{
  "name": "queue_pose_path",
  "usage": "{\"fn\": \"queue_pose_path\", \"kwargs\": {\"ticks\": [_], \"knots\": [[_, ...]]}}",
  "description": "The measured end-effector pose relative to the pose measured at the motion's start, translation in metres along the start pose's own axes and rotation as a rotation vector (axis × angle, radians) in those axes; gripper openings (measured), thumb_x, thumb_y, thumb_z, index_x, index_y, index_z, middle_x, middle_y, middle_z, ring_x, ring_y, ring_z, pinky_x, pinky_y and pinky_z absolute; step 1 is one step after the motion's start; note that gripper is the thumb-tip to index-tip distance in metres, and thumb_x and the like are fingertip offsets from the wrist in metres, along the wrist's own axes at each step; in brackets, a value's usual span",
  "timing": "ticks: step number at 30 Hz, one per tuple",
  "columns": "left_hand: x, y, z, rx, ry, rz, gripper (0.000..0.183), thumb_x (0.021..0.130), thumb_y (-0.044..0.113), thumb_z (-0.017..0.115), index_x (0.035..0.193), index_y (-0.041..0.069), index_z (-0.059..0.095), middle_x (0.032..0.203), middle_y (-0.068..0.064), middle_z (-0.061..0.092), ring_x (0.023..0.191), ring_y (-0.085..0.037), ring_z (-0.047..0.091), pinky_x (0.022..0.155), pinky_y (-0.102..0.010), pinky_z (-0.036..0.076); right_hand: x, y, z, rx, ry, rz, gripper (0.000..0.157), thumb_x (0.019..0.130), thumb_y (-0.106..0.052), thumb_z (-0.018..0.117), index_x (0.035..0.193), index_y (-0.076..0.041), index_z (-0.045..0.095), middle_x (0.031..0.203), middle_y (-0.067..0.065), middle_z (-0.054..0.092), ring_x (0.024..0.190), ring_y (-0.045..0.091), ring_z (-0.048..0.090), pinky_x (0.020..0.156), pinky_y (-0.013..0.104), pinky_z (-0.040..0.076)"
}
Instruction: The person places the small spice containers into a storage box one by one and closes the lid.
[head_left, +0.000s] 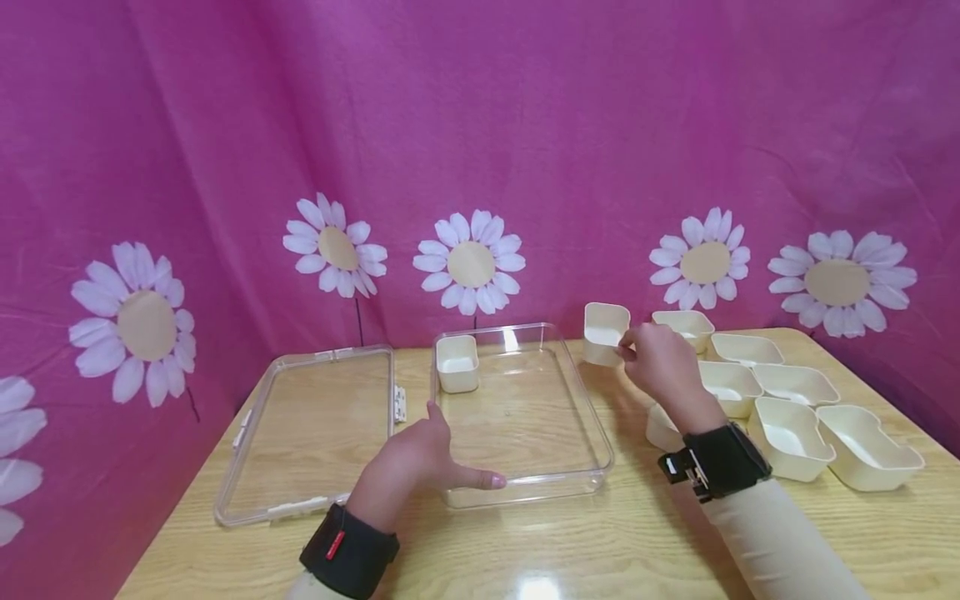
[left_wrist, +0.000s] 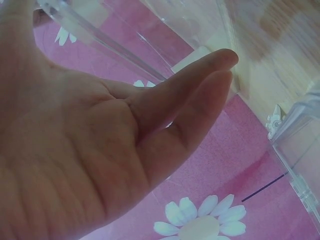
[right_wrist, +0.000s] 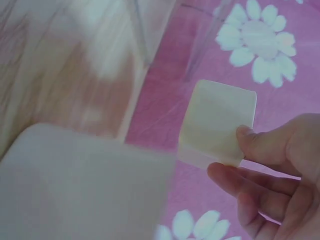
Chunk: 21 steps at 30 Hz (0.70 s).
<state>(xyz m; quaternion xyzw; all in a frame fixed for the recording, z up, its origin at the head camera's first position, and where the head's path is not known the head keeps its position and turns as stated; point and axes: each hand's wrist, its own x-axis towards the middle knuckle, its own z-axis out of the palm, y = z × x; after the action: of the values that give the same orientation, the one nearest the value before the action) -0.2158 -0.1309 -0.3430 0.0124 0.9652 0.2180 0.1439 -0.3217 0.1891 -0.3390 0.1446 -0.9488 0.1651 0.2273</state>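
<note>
Lid (head_left: 318,433) left of box (head_left: 536,490) on table (head_left: 600,554), bin (head_left: 458,367) in box's far-left corner, more bins (head_left: 791,442) right

Head view faces forward, downward; closer wrist views seemingly share the box (head_left: 542,487).

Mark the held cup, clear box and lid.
Held cup (right_wrist: 217,120): right wrist view, broad face toward the camera.
Clear box (head_left: 521,417): head view, bare floor.
Lid (head_left: 318,433): head view, middle of the clear panel.
</note>
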Motion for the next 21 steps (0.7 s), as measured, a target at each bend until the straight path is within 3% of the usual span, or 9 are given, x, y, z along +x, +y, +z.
{"fn": "queue_pose_path", "kwargs": {"ticks": [9, 21], "knots": [[0.0, 0.002, -0.002, -0.006, 0.001, -0.008, 0.143, 0.064, 0.072, 0.084, 0.158, -0.008, 0.011, 0.145, -0.022, 0.054, 0.129, -0.035, 0.054, 0.103, -0.05, 0.048, -0.003, -0.032, -0.01, 0.014, 0.05, -0.081, 0.006, 0.087, -0.005, 0.073, 0.087, -0.002, 0.079, 0.08, 0.011, 0.072, 0.072, 0.03, 0.066, 0.063, 0.048, 0.052], [0.001, 0.0, 0.0, 0.006, -0.004, -0.005, 0.146, 0.063, 0.074, 0.082, 0.158, -0.009, 0.011, 0.144, -0.022, 0.054, 0.128, -0.033, 0.055, 0.102, -0.049, 0.048, -0.019, -0.076, 0.009, 0.035, 0.015, -0.214, 0.005, 0.082, -0.002, 0.077, 0.084, -0.006, 0.078, 0.078, 0.005, 0.07, 0.069, 0.024, 0.066, 0.059, 0.043, 0.052]]}}
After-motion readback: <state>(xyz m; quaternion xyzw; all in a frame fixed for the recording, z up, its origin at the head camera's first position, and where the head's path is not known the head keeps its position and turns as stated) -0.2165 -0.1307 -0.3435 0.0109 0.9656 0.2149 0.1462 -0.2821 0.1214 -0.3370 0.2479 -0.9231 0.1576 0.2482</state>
